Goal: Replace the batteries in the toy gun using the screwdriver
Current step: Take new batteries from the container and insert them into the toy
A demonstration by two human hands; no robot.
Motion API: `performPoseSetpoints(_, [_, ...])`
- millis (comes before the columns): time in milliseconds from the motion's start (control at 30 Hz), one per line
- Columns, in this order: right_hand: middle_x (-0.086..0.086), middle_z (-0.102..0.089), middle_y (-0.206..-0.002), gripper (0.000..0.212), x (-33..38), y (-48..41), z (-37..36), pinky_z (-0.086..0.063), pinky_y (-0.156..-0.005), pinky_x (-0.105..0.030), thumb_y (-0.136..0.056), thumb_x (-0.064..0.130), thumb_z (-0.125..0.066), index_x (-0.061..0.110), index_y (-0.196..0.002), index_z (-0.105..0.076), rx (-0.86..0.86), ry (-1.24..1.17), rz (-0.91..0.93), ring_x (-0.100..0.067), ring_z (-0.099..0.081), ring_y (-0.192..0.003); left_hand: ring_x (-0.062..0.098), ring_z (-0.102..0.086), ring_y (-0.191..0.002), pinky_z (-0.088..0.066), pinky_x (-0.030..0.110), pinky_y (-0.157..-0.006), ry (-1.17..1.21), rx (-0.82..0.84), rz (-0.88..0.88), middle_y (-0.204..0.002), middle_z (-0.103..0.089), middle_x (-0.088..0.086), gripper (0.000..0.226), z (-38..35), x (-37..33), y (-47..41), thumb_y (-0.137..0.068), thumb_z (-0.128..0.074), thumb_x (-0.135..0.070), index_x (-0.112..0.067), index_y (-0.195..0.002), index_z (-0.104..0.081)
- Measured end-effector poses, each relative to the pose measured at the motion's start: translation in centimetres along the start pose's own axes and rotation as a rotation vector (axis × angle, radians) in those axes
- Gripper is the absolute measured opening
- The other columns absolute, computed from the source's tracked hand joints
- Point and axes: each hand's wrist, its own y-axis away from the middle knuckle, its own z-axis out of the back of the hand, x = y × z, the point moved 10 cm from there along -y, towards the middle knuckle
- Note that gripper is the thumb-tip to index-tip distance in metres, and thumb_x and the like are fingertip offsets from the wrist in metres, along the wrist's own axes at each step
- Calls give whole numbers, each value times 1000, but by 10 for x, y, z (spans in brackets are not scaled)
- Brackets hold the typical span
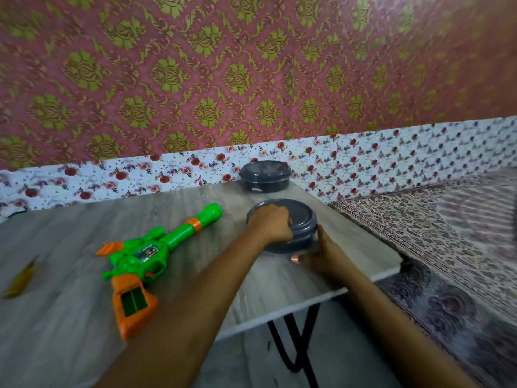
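A green and orange toy gun lies on the grey wooden table, its orange grip toward me with the battery bay showing open and green inside. A yellow-handled screwdriver lies blurred at the far left. My left hand grips the lid of a dark grey round container near the table's right edge. My right hand is pressed against the container's near right side, thumb along its base.
A second dark grey round container stands farther back against the floral wall strip. The table's right edge drops to a patterned rug. Black table legs show below the front corner.
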Motion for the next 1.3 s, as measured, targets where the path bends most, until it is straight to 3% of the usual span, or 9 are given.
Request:
performPoseSetpoints(67, [-11, -33, -149, 113, -7, 21, 4, -34, -105, -36, -71, 36, -77, 12, -148, 1, -49, -23, -2, -28, -39, -132, 19, -62, -93, -51, 32, -81, 100, 3, -62, -107, -71, 1, 29, 1, -16, 23, -81, -54, -10, -17, -102, -73])
performPoseSetpoints(200, [-11, -35, -149, 125, -17, 48, 3, -36, -107, -36, -63, 38, -83, 7, -148, 4, -38, -35, -25, -28, -40, -133, 16, -59, -114, -46, 33, -100, 245, -8, -112, -121, -66, -1, 40, 4, -23, 54, -81, -51, 0, -16, -113, -70])
performPoseSetpoints(333, [-9, -48, -140, 120, -12, 62, 2, -40, -103, -40, -58, 43, -84, 8, -145, -9, -80, 3, 19, -28, -49, -124, 17, -49, -125, -31, 19, -101, 323, 48, -166, -130, -59, 5, 39, -1, -20, 75, -86, -52, -1, -11, -121, -64])
performPoseSetpoints(500, [-2, -44, -143, 131, -12, 67, 0, -24, -112, -41, -41, 77, -65, 13, -145, -16, -223, 68, 31, -20, -42, -131, 11, -27, -141, -24, 16, -103, 310, 163, -225, -150, -36, 5, 48, -11, -16, 85, -90, -54, -8, -20, -136, -50])
performPoseSetpoints(633, [-3, -48, -140, 133, -14, 66, 1, -22, -112, -41, -38, 85, -57, 15, -144, -19, -323, 72, 10, -23, -42, -130, 9, -31, -139, -25, 22, -107, 197, 195, -232, -152, -34, -4, 63, -17, -6, 78, -82, -70, -35, -36, -139, -43])
performPoseSetpoints(800, [-2, -53, -136, 138, -15, 66, 1, -21, -110, -38, -31, 91, -37, 16, -145, -19, -379, 73, 9, -22, -42, -130, 15, -42, -130, -36, 31, -102, -91, -15, -234, -145, -44, -12, 71, -14, -3, 69, -76, -66, -57, -39, -139, -40])
performPoseSetpoints(867, [-2, -55, -134, 137, -15, 66, 2, -21, -109, -37, -32, 90, -42, 16, -145, -20, -373, 64, 13, -23, -44, -128, 17, -43, -128, -37, 32, -99, -144, -45, -222, -144, -45, -12, 71, -14, -3, 68, -75, -64, -60, -41, -139, -39])
performPoseSetpoints(1000, [-1, -55, -133, 121, -12, 66, 3, -21, -108, -37, -49, 75, -70, 17, -143, -22, -372, 62, 27, -20, -46, -126, 16, -48, -121, -38, 29, -88, -236, -63, -270, -139, -51, -12, 68, -5, -12, 68, -76, -63, -58, -40, -137, -42])
performPoseSetpoints(1300, [2, -49, -138, 112, -11, 63, 2, -20, -109, -38, -54, 70, -71, 22, -143, -22, -329, 36, 44, -17, -42, -129, 20, -57, -93, -37, 29, -66, -402, -56, -431, -104, -67, -3, 52, 2, -40, 65, -71, -64, -55, -25, -115, -62])
